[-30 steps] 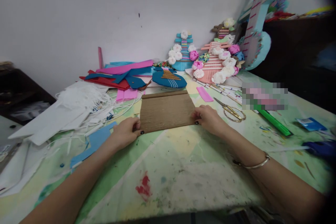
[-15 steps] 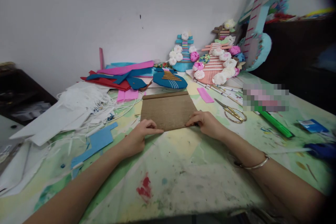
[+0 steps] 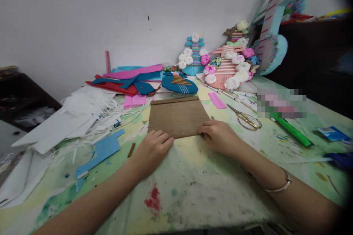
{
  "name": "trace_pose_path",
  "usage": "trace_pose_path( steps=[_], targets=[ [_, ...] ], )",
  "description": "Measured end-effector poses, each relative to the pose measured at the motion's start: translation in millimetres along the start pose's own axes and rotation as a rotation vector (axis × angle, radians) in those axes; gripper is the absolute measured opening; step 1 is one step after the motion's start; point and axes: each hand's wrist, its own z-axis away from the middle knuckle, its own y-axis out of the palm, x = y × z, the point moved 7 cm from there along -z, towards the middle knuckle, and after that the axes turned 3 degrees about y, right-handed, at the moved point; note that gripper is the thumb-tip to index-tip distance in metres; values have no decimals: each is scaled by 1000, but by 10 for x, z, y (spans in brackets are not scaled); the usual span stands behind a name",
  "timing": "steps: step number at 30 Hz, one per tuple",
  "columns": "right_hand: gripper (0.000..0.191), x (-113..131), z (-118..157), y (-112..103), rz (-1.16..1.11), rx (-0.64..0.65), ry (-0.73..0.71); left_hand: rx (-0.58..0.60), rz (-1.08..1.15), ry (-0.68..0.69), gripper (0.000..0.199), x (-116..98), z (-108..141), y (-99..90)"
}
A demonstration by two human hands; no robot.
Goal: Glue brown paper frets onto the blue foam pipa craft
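Observation:
A brown paper sheet (image 3: 176, 116), finely lined like crepe paper, lies flat in front of me with a folded strip along its far edge. My left hand (image 3: 157, 145) is closed at its near left edge, fingers bent over the paper. At the near right corner, my right hand (image 3: 217, 134) pinches the edge, with its fingertips partly hidden. A small brown strip (image 3: 131, 149) rests on the table left of my left hand. Gold-handled scissors (image 3: 245, 118) lie beyond my right hand, beside a pink paper piece (image 3: 217, 100).
White paper and string (image 3: 88, 106) are heaped at left, near a cut blue sheet (image 3: 104, 150). Behind stand decorated instrument shapes (image 3: 194, 60) and a blue one (image 3: 179, 83) lying flat. A green cutter (image 3: 293, 132) and blue packet (image 3: 332, 133) lie at right.
My left hand has turned over more, its extended index finger now drawn in with the others. My right hand has shifted slightly right and down. The small brown strip has come into view.

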Motion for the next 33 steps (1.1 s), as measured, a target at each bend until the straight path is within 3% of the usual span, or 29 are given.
trace_pose_path(
  steps=[7,13,20,27,33],
  targets=[
    [12,66,21,-9,199,8,15,76,-124,50,16,-42,-59,49],
    [17,246,15,47,335,58,5,181,-208,-24,16,-140,-138,87],
    [18,340,-31,78,344,55,21,221,-226,-32,19,-241,-296,109],
    [19,284,-68,75,319,110,84,246,-83,19,16,-99,-325,208],
    [18,228,-87,70,306,149,185,240,102,-89,21,103,-308,296]
  ],
)
